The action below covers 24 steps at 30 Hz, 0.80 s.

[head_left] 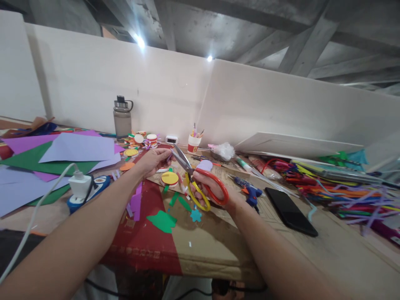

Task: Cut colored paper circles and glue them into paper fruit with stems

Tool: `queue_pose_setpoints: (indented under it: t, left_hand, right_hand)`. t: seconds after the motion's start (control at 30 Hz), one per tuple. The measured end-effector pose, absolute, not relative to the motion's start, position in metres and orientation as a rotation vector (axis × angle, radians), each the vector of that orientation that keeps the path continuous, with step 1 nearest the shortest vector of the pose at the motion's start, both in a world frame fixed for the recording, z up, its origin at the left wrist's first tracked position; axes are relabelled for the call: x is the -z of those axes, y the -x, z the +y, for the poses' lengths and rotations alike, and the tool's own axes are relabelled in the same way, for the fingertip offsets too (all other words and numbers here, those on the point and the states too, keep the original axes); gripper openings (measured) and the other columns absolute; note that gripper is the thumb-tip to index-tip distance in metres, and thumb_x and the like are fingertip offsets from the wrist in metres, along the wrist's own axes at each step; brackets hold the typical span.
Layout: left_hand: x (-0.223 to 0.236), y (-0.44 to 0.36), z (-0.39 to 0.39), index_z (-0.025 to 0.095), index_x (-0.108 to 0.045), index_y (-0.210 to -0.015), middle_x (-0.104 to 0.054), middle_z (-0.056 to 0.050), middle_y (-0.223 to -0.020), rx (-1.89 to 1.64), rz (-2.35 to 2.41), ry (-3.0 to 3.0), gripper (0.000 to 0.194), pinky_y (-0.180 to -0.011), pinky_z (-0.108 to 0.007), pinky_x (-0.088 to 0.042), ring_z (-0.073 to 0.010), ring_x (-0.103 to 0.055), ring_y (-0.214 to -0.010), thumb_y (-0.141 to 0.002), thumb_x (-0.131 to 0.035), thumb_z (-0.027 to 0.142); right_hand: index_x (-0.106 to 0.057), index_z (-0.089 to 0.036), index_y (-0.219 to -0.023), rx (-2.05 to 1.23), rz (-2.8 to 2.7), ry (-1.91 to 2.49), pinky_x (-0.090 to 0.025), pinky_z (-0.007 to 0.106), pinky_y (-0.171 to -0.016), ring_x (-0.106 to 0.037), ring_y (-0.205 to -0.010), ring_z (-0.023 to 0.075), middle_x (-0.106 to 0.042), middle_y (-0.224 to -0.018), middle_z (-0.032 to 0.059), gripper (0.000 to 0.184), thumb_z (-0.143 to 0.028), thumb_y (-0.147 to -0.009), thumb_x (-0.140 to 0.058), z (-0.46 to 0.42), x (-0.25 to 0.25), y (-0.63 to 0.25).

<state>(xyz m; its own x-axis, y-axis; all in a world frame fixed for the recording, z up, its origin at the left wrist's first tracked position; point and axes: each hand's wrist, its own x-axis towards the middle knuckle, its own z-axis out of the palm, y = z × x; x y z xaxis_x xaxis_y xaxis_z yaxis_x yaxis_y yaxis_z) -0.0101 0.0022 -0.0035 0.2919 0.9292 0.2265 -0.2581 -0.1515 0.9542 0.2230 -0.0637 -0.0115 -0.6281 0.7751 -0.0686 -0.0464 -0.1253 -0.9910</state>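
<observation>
My right hand (203, 186) grips scissors (208, 187) with one red and one yellow handle, their blades parted and pointing up and left. Between the fingertips of my left hand (158, 160) is a small purple piece of paper (169, 156), close to the blade tips. Below the hands, a round yellow-topped piece (170, 179) lies on the cardboard. Around it are green paper scraps (162, 221), a blue paper flower (196, 215) and purple strips (136, 203). A pale purple paper disc (204, 165) rests just beyond the scissors.
Foam sheets (79, 148), a power strip (103, 182) with a white charger and a bottle (122, 118) stand left. A cup of pencils (194, 143) is at the back. On the right are a glue gun (251, 193), a phone (290, 211) and bundled pipe cleaners (328, 189).
</observation>
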Motion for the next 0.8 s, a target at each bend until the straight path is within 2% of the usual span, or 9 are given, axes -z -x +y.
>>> queue_pose_setpoints:
  t: [0.17,0.3,0.8]
  left_hand:
    - [0.001,0.008,-0.002,0.011,-0.067,-0.071,-0.062,-0.004,-0.065,-1.207,0.714,-1.337,0.032,-0.049,-0.020,-0.038,-0.0079,-0.050,-0.053,-0.068,-0.076,0.042]
    - [-0.001,0.007,-0.003,0.011,-0.067,-0.071,-0.064,-0.005,-0.069,-1.219,0.739,-1.337,0.033,-0.050,-0.021,-0.040,-0.0077,-0.050,-0.054,-0.066,-0.078,0.042]
    - [0.001,0.008,0.001,0.011,-0.066,-0.073,-0.065,-0.004,-0.071,-1.212,0.733,-1.330,0.035,-0.052,-0.019,-0.040,-0.0066,-0.052,-0.054,-0.064,-0.079,0.042]
  right_hand:
    - [-0.059,-0.020,-0.088,-1.750,-1.606,0.899,-0.041,0.024,-0.039,-0.047,-0.042,0.0107,-0.052,-0.055,-0.0017,0.041,-0.061,-0.081,-0.054,-0.068,0.009,-0.223]
    - [-0.061,-0.020,-0.086,-1.687,-1.657,0.997,-0.039,0.025,-0.037,-0.046,-0.040,0.0112,-0.052,-0.051,-0.0012,0.044,-0.063,-0.081,-0.051,-0.070,0.010,-0.224]
    - [-0.062,-0.019,-0.086,-1.398,-1.749,1.029,-0.042,0.023,-0.040,-0.056,-0.048,0.0133,-0.058,-0.055,0.0008,0.043,-0.061,-0.080,-0.052,-0.075,0.003,-0.221]
